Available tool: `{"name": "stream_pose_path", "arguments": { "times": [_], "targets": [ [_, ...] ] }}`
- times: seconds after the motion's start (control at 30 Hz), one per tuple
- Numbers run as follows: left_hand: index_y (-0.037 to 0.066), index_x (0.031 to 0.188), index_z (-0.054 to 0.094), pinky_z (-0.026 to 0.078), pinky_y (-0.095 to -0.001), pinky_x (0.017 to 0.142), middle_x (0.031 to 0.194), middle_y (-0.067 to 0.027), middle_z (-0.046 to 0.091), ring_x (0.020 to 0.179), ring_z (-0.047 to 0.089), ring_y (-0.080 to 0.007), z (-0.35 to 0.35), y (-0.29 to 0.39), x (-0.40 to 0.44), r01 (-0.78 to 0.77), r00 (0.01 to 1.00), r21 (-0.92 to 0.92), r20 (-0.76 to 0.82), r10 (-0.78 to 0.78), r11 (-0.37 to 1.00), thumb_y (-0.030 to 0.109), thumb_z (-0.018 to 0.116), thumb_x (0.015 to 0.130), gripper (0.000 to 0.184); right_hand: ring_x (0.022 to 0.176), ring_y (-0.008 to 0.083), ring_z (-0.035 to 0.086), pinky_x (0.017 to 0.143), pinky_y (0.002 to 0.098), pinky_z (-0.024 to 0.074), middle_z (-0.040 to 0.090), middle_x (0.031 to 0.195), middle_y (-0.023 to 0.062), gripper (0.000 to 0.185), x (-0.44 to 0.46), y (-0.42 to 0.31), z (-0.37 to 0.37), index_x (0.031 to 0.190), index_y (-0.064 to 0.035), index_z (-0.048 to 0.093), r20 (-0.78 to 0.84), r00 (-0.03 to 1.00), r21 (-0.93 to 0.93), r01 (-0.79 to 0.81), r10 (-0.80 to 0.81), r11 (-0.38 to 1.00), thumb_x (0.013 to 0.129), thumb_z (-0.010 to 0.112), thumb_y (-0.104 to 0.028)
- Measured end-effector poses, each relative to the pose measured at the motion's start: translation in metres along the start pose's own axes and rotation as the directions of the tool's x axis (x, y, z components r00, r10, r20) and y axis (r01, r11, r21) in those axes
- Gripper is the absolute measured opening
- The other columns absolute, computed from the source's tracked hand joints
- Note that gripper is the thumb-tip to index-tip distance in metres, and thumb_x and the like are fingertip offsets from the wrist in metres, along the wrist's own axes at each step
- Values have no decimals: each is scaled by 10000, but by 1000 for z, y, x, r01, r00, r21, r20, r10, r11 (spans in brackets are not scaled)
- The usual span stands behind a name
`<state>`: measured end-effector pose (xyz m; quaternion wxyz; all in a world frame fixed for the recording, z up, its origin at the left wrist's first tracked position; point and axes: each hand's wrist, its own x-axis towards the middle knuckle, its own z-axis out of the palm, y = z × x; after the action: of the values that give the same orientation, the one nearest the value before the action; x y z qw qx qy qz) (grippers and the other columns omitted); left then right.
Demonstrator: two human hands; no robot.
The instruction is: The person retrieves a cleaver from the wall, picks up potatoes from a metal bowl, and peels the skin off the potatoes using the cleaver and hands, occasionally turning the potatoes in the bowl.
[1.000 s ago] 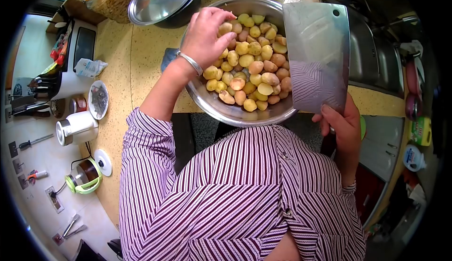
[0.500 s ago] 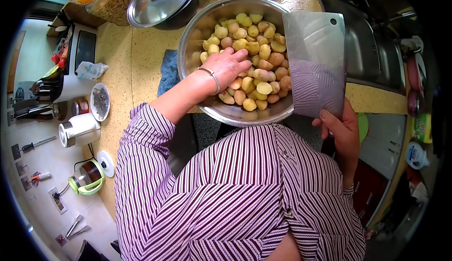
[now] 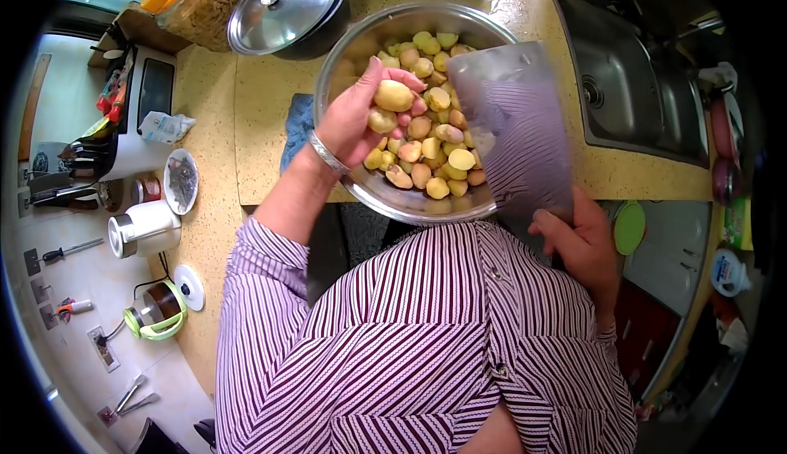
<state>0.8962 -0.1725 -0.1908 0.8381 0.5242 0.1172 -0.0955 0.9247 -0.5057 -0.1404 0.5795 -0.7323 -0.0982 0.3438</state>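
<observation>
Over the metal basin [image 3: 351, 54], the half-curled left hand [image 3: 351, 120] cups two potatoes [image 3: 393, 96], presumably against rolling, the right hand [image 3: 580, 239] gripping a cleaver [image 3: 525, 126].

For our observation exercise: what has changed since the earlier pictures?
The left hand has turned palm up, now holding two potatoes. The cleaver has swung left, covering more of the bowl. The right hand still grips it; the pot stayed put.

Small yellow to pinkish-tan potatoes [image 3: 461, 159], some with flat pale faces, heaped in a round, shiny metal bowl [image 3: 351, 59]; 2 paler tubers [image 3: 393, 96] lie together in the left grip [image 3: 359, 115], above the heap. Broad, blurred cleaver [image 3: 522, 126], in the right grip [image 3: 580, 239], slanting across the bowl's right rim.
</observation>
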Motion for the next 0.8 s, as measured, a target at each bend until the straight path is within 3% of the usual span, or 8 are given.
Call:
{"name": "stream_pose_path", "arguments": {
  "times": [0.1,0.2,0.43,0.53,0.8],
  "targets": [
    [34,1215,544,515,-293,726,1019,-116,650,855,607,-164,16,-9,1,-88,996,-236,-20,86,968,404,382,1078,426,637,51,524,582,204,444,642,829,23,394,4,-9,7,1305,25,549,73,997,-32,30,-27,999,925,588,-71],
    [32,1248,536,513,-312,742,1056,-110,651,898,611,-173,20,-22,7,-171,984,-321,-5,178,932,371,406,1077,402,667,64,542,617,223,452,644,835,31,360,5,-12,7,1275,39,553,127,989,-54,84,-77,995,930,580,-61],
    [10,1327,494,536,-323,853,1166,-84,615,980,616,-169,41,-18,4,-245,962,-318,35,270,916,340,437,1070,423,773,142,604,734,301,487,650,854,110,261,2,-16,11,1170,51,568,97,983,-164,168,-154,972,931,578,-54],
    [-3,1354,472,542,-322,881,1167,-89,615,983,626,-168,46,-18,4,-280,956,-300,1,294,912,367,440,1064,471,762,142,604,723,297,485,645,846,126,264,2,-15,11,1172,48,566,89,982,-190,180,-166,965,930,581,-56],
    [-12,1457,396,533,-295,857,1184,-97,604,928,621,-156,49,-15,6,-289,956,-241,-23,292,927,432,418,1057,598,762,168,623,730,306,492,653,854,136,277,1,-13,11,1186,46,565,81,977,-225,210,-196,952,929,582,-56]
  ]
}}
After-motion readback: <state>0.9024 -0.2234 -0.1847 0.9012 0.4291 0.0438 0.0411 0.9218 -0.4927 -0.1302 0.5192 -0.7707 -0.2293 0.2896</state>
